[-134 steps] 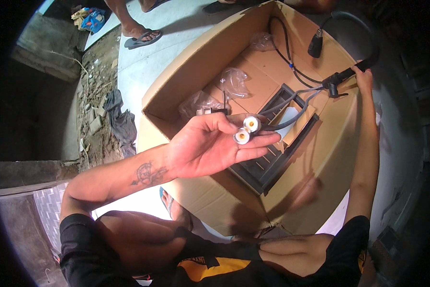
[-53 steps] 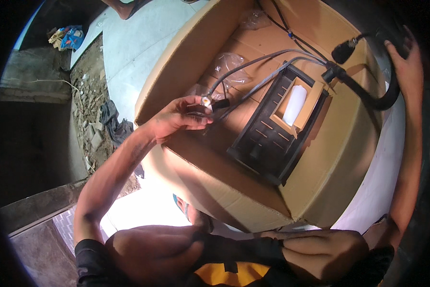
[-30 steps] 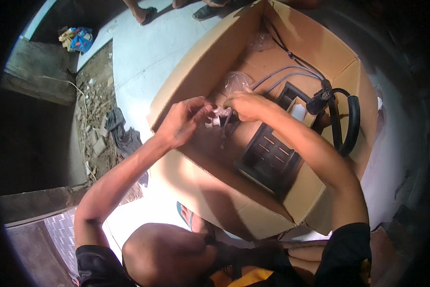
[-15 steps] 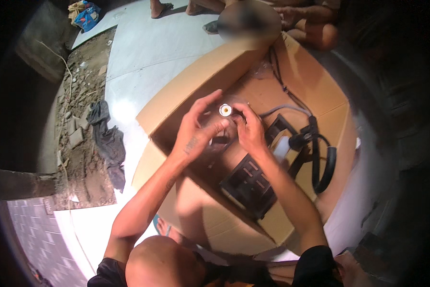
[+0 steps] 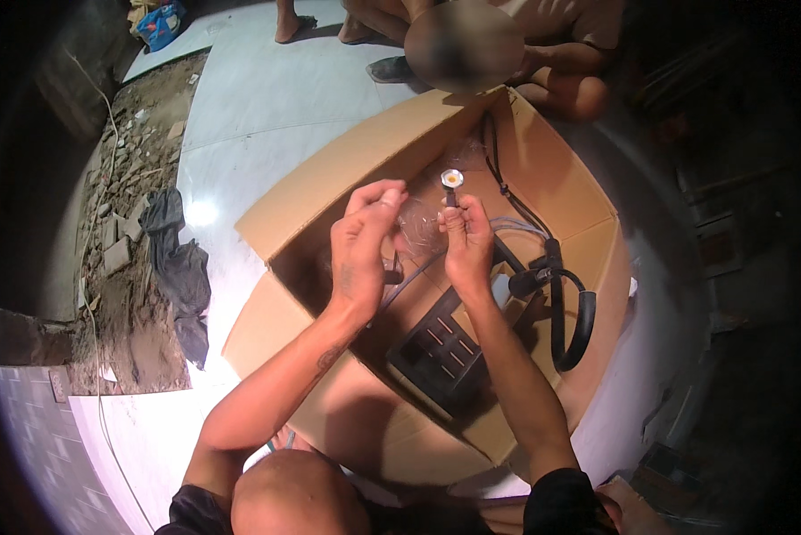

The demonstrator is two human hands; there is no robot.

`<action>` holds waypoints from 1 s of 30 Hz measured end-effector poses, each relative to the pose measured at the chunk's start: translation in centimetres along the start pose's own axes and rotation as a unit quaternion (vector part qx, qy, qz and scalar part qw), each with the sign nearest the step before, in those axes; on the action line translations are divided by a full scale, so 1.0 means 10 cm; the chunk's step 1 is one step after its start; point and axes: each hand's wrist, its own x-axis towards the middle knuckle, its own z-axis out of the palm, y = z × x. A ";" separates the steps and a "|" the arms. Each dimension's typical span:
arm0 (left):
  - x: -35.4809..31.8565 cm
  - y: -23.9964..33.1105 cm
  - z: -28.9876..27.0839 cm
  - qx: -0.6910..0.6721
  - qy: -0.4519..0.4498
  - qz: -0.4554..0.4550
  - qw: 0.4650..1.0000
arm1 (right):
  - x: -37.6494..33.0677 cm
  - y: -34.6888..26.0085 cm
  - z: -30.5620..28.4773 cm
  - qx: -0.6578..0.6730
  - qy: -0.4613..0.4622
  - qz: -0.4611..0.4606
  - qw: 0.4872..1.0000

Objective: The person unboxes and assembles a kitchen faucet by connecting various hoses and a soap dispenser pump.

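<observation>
Pinched in my right hand is a small white hexagonal piece with a yellow centre, on a short dark stem. It faces up above an open cardboard box. To its left, my left hand has its fingers curled together, thumb against the index finger. A dark rod-like end shows below that palm; whether the hand grips it is unclear. Crumpled clear plastic lies behind and between the hands. Below my right forearm, inside the box, lies a dark slotted panel.
At the box's right side are a curved black tube and black cables. Another person sits beyond the box. To the left, a dark cloth lies beside a strip of rubble in the pale floor.
My hands have moved apart. The right hand has carried the hexagonal piece up and right, while my left fingers have left it and curled in. The view has shifted slightly.
</observation>
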 end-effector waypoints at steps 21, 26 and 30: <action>0.12 -0.21 -0.08 -0.020 0.050 -0.012 0.998 | -0.19 0.02 0.19 -0.043 -0.019 0.088 0.995; 0.04 -0.34 -0.22 0.103 0.054 0.057 0.992 | -0.23 0.14 0.23 -0.026 0.017 0.076 0.997; -0.02 -0.42 -0.21 0.096 0.044 0.030 0.994 | -0.26 0.18 0.21 -0.077 0.016 0.019 0.997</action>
